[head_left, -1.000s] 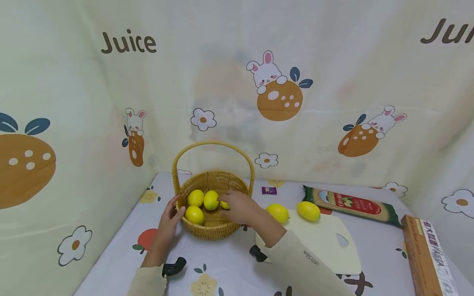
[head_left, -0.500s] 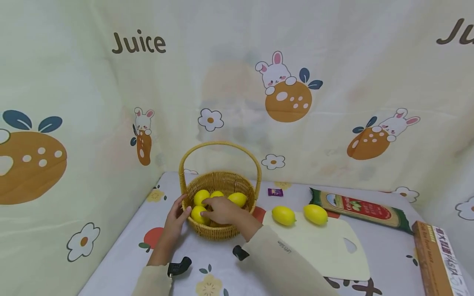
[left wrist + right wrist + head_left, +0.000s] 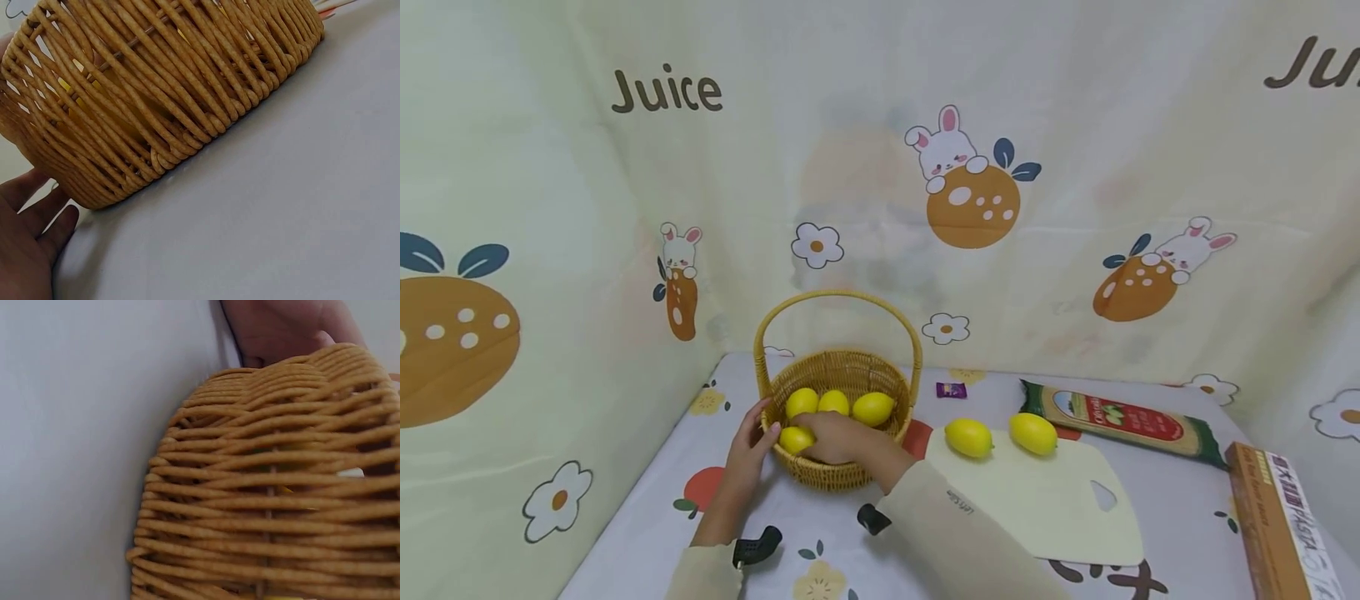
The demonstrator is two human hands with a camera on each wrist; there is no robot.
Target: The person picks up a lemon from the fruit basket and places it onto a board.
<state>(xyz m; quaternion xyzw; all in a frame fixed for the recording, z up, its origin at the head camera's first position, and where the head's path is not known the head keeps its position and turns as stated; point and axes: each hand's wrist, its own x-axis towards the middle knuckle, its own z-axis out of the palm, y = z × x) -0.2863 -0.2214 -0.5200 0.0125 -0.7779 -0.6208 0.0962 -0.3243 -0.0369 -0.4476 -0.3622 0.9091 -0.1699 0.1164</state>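
A wicker basket with a tall arched handle stands on the table and contains several yellow lemons. My left hand grips its left rim, thumb at the top edge. The left wrist view has those fingers against the woven wall. My right hand reaches inside over the front rim, its fingers and thumb around the front-left lemon. In the right wrist view the basket wall hides most of the right hand's work; the left hand shows beyond it.
Right of the basket lies a cream cutting board with two lemons at its far edge. Behind are a small purple packet and a long pasta bag. A pasta box lies at far right. A printed curtain closes the back.
My right hand has let go of a lemon at the basket's right side and moved left to the front-left lemon, taking hold of it. My left hand stays at the rim.
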